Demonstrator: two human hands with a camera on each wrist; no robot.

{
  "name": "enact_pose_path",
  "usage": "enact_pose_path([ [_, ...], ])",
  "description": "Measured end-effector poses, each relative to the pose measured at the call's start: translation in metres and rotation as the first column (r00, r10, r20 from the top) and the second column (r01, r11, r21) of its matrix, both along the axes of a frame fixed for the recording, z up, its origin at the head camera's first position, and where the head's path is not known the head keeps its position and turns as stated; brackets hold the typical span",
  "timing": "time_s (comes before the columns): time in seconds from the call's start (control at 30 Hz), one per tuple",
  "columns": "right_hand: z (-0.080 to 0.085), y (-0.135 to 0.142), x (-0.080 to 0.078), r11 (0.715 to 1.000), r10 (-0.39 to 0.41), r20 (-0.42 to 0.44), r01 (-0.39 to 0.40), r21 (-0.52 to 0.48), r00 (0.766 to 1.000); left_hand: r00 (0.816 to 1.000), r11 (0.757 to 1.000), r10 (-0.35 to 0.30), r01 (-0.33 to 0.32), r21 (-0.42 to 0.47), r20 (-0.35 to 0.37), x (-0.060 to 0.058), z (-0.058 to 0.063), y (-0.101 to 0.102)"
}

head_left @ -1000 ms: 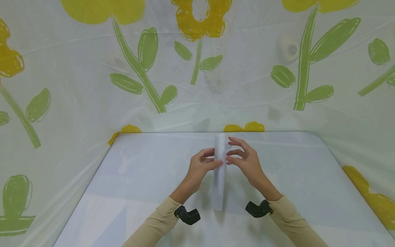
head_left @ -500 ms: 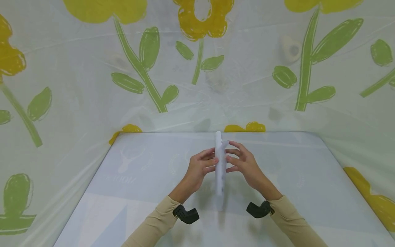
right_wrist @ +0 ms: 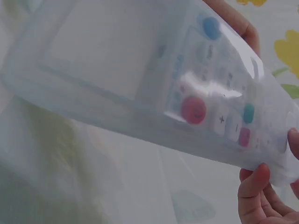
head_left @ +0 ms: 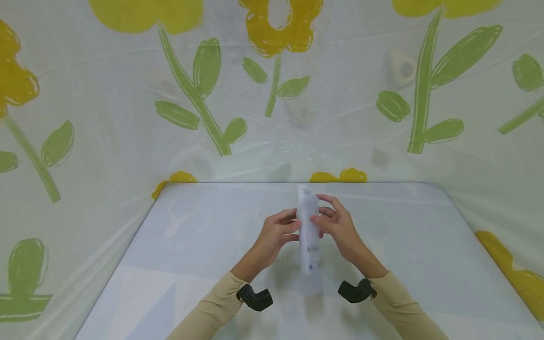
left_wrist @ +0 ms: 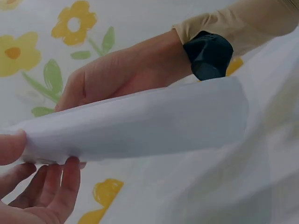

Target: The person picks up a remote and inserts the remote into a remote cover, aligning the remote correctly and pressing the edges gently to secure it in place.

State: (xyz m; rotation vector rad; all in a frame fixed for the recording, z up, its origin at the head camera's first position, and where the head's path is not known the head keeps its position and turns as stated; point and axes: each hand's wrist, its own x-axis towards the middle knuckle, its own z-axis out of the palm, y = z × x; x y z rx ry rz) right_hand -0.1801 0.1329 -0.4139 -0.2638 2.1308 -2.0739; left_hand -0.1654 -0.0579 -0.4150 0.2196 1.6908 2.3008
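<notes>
A white remote control (head_left: 307,222) in a translucent sleeve stands upright between both hands in the head view, its buttoned face turned partly right. The right wrist view shows red, blue, green and pink buttons through the sleeve (right_wrist: 93,102), which reaches past the remote's lower end. My left hand (head_left: 277,231) pinches the left edge, thumb on the near side and fingers behind. My right hand (head_left: 340,226) holds the right side, its thumb over the front. In the left wrist view, the remote's plain side (left_wrist: 149,121) hides part of the right hand's fingers.
Beneath the hands lies a pale table top (head_left: 204,293) with faint printed patterns. A white sheet with yellow flowers (head_left: 276,33) and green leaves hangs behind and around it. A dark camera (head_left: 255,297) sits on the left wrist and another (head_left: 356,290) on the right.
The remote has turned from nearly edge-on so that its buttoned face shows more. My right thumb has come onto its front. My left hand has kept hold.
</notes>
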Motion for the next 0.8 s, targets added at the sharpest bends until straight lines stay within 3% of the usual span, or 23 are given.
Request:
enact_pose_path([
  [0.2,0.0015,0.0007,0.0005,1.0,-0.006,0.01,0.006,0.007,1.0,0.999,0.999,0.034,-0.034,-0.002,-0.027,0.001,-0.0004,-0.002],
  [0.4,0.0034,-0.0025,0.0026,0.998,-0.051,-0.006,0.051,0.039,0.999,0.993,0.991,0.106,-0.11,-0.072,-0.052,0.0019,-0.0039,-0.0038],
  [0.63,0.0031,-0.0061,0.0059,0.997,-0.039,-0.071,0.043,0.062,0.997,0.977,0.98,0.148,-0.166,-0.11,-0.153,0.0034,-0.0038,-0.0048],
  [0.8,0.0031,-0.002,0.0047,0.998,-0.024,-0.102,0.03,0.056,0.995,0.962,0.958,0.182,-0.221,-0.185,-0.206,0.0031,-0.0026,-0.0045],
])
